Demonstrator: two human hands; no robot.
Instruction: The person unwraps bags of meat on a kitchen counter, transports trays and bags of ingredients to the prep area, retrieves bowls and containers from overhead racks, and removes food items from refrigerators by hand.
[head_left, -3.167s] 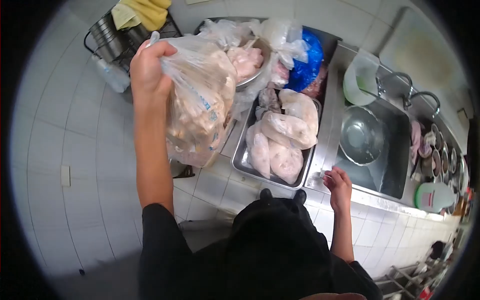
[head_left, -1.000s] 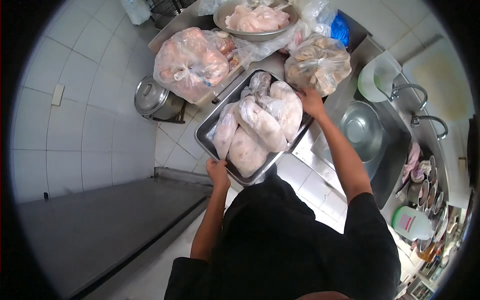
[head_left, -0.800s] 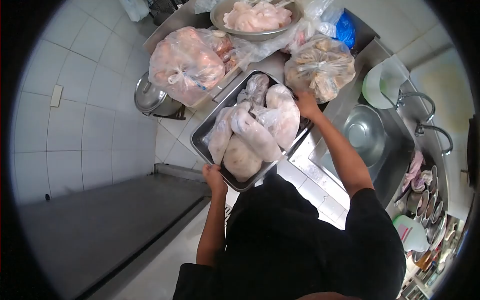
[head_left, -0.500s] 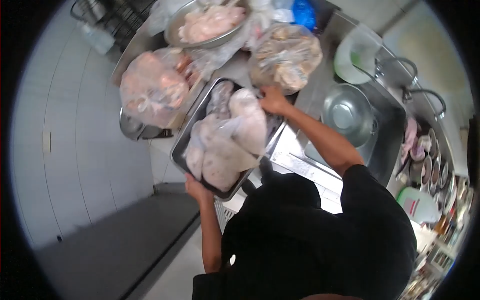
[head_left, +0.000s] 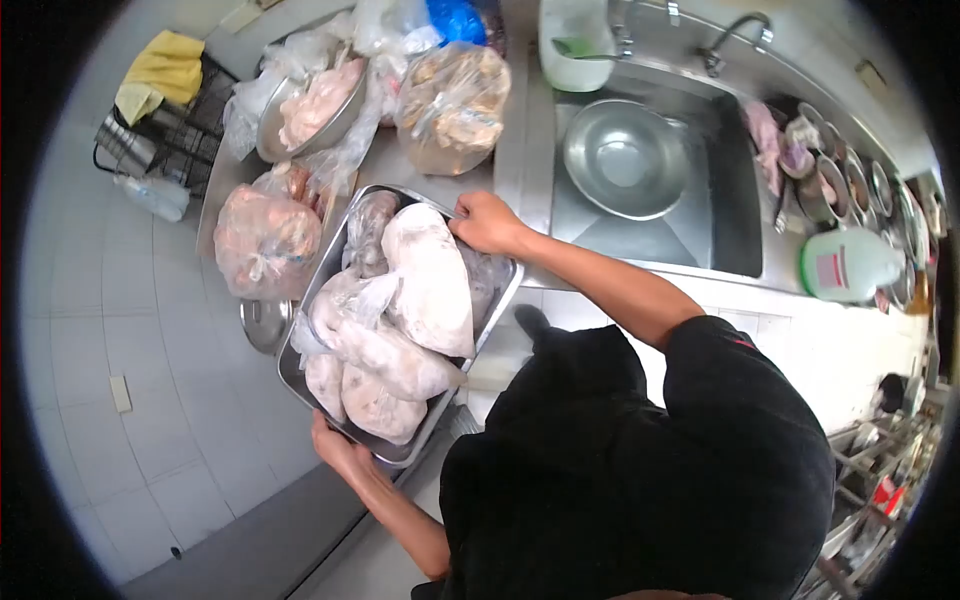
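A metal tray (head_left: 506, 292) loaded with several frosty, pale bags lies slanted between my hands. The bags look like frozen meat in clear plastic; the largest bag (head_left: 430, 280) rests on top, and I cannot tell the kind of meat. My left hand (head_left: 343, 447) grips the tray's near left corner, fingers partly hidden under it. At the far right rim, my right hand (head_left: 485, 224) is closed on the edge. Just beyond it stands a clear bag of brownish pieces (head_left: 453, 108). Left of the tray sits a bag of pinkish raw meat (head_left: 268, 238).
A steel bowl (head_left: 352, 112) with pale pink meat stands at the back left. In the sink (head_left: 725, 190) at right lies a large metal basin (head_left: 625, 160). A green-tinted jug (head_left: 850, 265) is farther right. A wire rack (head_left: 205, 110) holds a yellow cloth (head_left: 163, 75).
My view has turned to the right, bringing the whole sink in. The tray, held in both hands, has come away from the counter toward my body and left.
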